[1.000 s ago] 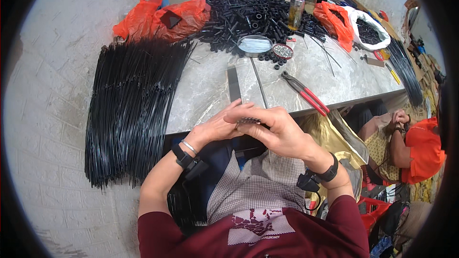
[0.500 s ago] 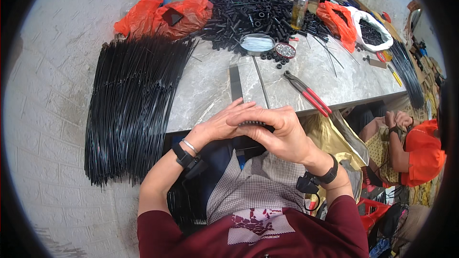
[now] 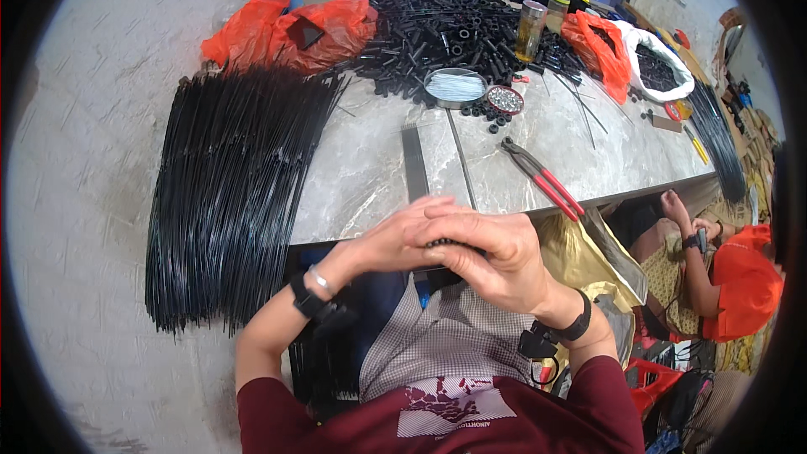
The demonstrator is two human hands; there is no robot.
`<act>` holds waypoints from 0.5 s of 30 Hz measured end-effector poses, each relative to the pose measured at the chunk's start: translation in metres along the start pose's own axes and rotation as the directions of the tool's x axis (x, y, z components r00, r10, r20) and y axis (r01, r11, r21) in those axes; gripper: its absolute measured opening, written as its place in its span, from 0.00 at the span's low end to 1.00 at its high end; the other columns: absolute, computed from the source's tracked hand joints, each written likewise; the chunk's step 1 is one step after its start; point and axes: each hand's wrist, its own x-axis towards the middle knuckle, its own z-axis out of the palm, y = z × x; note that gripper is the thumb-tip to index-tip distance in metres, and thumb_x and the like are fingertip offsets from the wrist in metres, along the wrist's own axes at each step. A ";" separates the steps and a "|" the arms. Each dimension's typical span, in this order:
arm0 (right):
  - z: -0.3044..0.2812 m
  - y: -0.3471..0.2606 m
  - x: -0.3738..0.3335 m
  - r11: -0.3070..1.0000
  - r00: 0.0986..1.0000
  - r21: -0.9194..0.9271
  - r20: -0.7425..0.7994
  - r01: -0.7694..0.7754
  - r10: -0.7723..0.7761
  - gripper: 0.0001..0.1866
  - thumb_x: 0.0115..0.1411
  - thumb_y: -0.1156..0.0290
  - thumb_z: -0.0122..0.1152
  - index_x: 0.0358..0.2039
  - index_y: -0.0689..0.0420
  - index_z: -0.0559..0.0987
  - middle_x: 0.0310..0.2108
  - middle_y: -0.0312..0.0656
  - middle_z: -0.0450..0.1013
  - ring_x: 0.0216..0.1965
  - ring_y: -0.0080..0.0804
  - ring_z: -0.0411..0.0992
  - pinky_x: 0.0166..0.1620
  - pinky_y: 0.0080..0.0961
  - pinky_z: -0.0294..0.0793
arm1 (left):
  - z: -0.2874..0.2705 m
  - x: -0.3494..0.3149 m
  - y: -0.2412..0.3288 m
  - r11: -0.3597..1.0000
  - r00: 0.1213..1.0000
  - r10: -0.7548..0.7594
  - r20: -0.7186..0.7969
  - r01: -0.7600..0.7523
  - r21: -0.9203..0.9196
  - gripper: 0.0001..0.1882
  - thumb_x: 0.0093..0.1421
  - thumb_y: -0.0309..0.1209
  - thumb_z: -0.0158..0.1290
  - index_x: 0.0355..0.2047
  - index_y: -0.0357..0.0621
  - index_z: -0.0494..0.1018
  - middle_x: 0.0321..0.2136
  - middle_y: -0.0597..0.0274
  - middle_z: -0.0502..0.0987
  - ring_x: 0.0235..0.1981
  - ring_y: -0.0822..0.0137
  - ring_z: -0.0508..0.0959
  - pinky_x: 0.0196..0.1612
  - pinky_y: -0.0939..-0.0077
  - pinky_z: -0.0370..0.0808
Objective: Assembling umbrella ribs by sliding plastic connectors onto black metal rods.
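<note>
Both hands meet over the table's front edge, around a tight row of thin black rods. My right hand [image 3: 496,256] is closed on it, thumb below and fingers above; dark rod ends [image 3: 450,244] show in the gap. My left hand [image 3: 391,234] lies across the far side of the row, fingers pressed together and partly hidden behind the right. Beyond the hands a flat dark strip of side-by-side rods [image 3: 414,168] lies on the tabletop, thin tips pointing away. Whether it joins the held row is hidden. Pincers with red handles [image 3: 546,183] lie to the right.
A thick sheaf of black rods [image 3: 227,202] hangs over the table's left edge. Black tubular parts [image 3: 445,29] are heaped at the back, by a tin of pale pins [image 3: 455,87], a dish of metal bits [image 3: 505,100] and red bags [image 3: 324,29]. A co-worker [image 3: 740,282] sits at right.
My hands stay together on the row and have dropped slightly toward me. The view has shifted a little. The co-worker at right has raised one hand.
</note>
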 end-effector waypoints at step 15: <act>-0.046 0.034 0.041 0.955 0.933 0.273 0.359 -0.112 0.007 0.32 0.46 0.66 0.71 0.52 0.60 0.72 0.50 0.47 0.71 0.50 0.33 0.71 0.49 0.29 0.71 | -0.013 -0.013 0.063 0.981 0.960 -0.059 -0.272 0.006 -0.193 0.23 0.46 0.12 0.52 0.43 0.40 0.74 0.39 0.56 0.79 0.40 0.58 0.80 0.44 0.70 0.77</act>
